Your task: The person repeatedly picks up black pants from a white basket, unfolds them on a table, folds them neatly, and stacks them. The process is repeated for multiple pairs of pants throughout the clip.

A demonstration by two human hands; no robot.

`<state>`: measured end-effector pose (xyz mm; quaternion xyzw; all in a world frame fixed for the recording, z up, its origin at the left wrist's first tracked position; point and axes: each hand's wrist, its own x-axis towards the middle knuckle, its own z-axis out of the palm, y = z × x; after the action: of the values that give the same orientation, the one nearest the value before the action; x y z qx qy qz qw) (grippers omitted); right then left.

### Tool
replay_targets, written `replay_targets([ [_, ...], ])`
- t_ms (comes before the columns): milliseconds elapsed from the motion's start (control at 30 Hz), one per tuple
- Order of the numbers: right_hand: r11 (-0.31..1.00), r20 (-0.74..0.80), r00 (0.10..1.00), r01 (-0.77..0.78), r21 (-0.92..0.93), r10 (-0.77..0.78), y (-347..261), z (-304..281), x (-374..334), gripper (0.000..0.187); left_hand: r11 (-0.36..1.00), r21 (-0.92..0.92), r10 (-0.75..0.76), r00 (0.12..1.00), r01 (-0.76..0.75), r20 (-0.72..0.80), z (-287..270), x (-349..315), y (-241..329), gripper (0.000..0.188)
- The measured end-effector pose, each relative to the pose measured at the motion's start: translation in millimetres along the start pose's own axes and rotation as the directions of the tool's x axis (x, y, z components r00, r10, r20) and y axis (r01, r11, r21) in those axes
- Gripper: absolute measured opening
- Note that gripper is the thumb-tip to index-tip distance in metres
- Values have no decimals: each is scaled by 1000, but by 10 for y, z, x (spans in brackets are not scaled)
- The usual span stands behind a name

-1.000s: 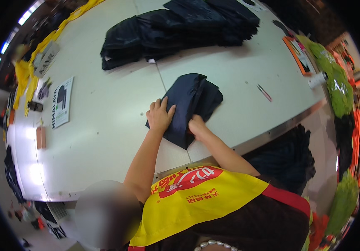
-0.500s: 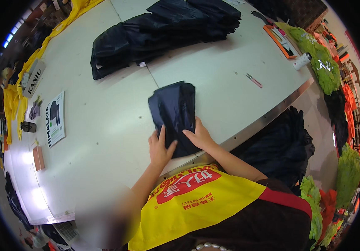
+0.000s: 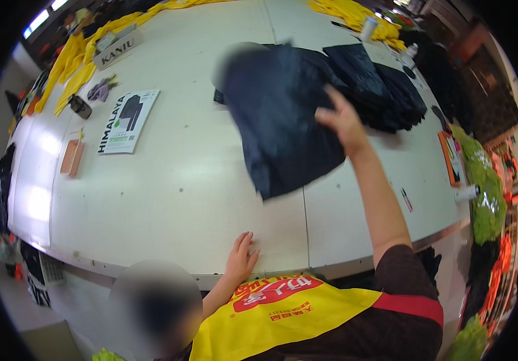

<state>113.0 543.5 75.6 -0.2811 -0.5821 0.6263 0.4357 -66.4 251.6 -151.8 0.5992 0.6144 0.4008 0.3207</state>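
A folded dark navy garment (image 3: 289, 138) of thin, slightly shiny fabric is up over the middle of the table, smeared by motion. My right hand (image 3: 344, 124) has its right edge, thumb on the near face; some fingers are hard to make out. Behind and to the right lies a pile of similar dark folded garments (image 3: 385, 96), partly covered by the one in the air. At the table's near edge my left hand (image 3: 242, 260) rests with nothing in it, fingers loosely apart.
On the white table (image 3: 168, 222) are a printed leaflet (image 3: 128, 123), a dark jar (image 3: 79, 107), a pinkish box (image 3: 72, 157) and a white box (image 3: 117, 53) to the left. Small red snips (image 3: 407, 200), an orange tray (image 3: 451, 157) and a white cylinder (image 3: 467, 193) lie right.
The folded garment has gone from the near table edge up and away, in my right hand. My left hand has let go of it. The view has shifted too.
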Motion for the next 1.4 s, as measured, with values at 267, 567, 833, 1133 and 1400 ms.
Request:
replay_targets([
  [267, 949, -127, 988, 48, -313, -92, 96, -588, 2359, 59, 972, 235, 60, 991, -30, -123, 41, 43, 36, 35],
  [567, -426, -13, 950, -152, -892, -313, 1380, -61, 2770, 33, 946, 321, 130, 960, -45, -248, 57, -83, -17, 29],
  [833, -72, 469, 785, 484, -872, -404, 1537, -559, 2343, 41, 997, 72, 51, 850, -16, -524, 221, -297, -138, 21],
  [1133, 725, 766, 619, 445, -525, 174, 2011, 1894, -2237, 28, 850, -257, -411, 274, 460, -870, 71, -2560, -869, 26],
  [1400, 753, 768, -138, 364, -548, 626, 2883, 2733, -4055, 26, -70, -941, -591, -774, 332, -229, 305, -5672, -3501, 65],
])
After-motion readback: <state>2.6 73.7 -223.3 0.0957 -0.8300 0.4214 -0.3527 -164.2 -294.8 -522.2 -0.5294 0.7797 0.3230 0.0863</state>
